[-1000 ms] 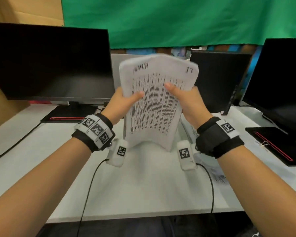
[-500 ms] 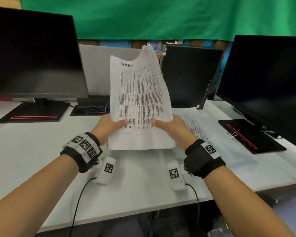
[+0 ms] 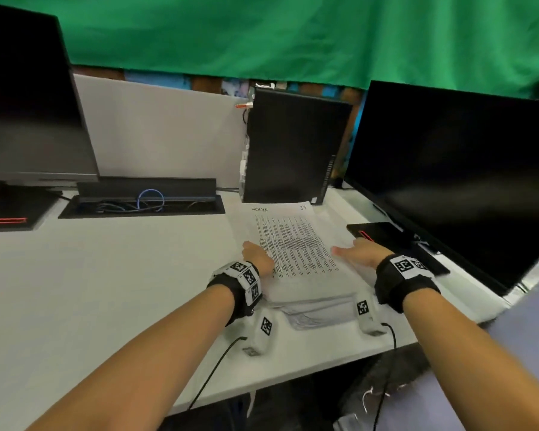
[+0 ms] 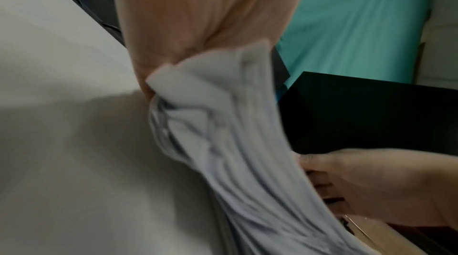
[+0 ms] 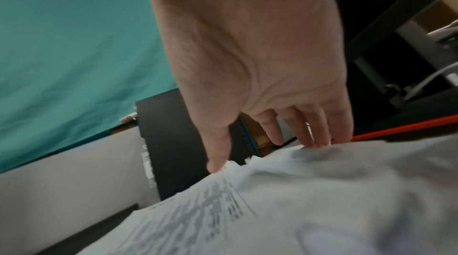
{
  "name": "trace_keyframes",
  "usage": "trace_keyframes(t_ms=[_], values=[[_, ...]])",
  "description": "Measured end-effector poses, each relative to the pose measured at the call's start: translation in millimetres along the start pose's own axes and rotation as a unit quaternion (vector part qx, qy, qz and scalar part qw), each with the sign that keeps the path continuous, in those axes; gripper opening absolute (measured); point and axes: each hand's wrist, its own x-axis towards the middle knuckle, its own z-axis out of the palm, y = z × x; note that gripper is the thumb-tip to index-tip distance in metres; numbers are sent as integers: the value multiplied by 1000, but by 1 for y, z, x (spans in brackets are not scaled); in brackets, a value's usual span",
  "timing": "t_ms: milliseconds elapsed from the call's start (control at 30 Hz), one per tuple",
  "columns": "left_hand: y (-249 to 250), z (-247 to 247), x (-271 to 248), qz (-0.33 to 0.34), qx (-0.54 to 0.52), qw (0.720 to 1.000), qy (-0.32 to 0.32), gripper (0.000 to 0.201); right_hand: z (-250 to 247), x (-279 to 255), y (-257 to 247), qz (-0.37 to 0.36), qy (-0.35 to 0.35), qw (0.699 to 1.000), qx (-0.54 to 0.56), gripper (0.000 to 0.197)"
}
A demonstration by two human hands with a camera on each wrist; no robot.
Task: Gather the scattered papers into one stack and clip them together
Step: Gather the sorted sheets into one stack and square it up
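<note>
A white desk [image 3: 112,275] is seen before a green curtain [image 3: 293,35], with dark monitors at either side. The left hand [image 3: 257,258] is laid at the left edge of the stack of papers [image 3: 296,250], which lies flat on the desk between the two hands; in the left wrist view its fingers are closed around a bunched sheaf of those sheets [image 4: 223,122]. The right hand [image 3: 360,253] is set at the stack's right edge, fingers extended and relaxed, their tips touching the paper [image 5: 297,200], as is shown in the right wrist view.

The printed top sheet, headed with handwriting, is shown only by the head view, as are looser sheets jutting from under the stack's near end. The fanned, curled edges are shown only by the left wrist view. A black computer case [image 3: 293,150] stands just beyond the stack, and a monitor base with a red stripe [image 3: 383,234] lies just right of the right hand.
</note>
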Motion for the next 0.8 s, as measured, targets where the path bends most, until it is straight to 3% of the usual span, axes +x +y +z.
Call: trace_keyframes(t_ms=[167,300,367,500,567,800], values=[[8,4,-2,-37,-46,998,-34,73,12,22,20,36,-28,995,84,111],[6,2,0,-55,-107,991,-51,52,23,47,27,32,-9,995,89,116],[3,1,1,-54,-120,990,-58,50,25,54,26,24,-18,997,69,128],[-8,-2,3,1,-89,994,-64,67,26,26,4,-5,1,1000,-3,88],[-13,-13,1,1,-104,991,-86,66,29,15,-7,-15,-10,1000,-24,84],[-49,-90,-3,-28,1,1000,3,53,69,-10,-68,-115,-52,991,-49,86]])
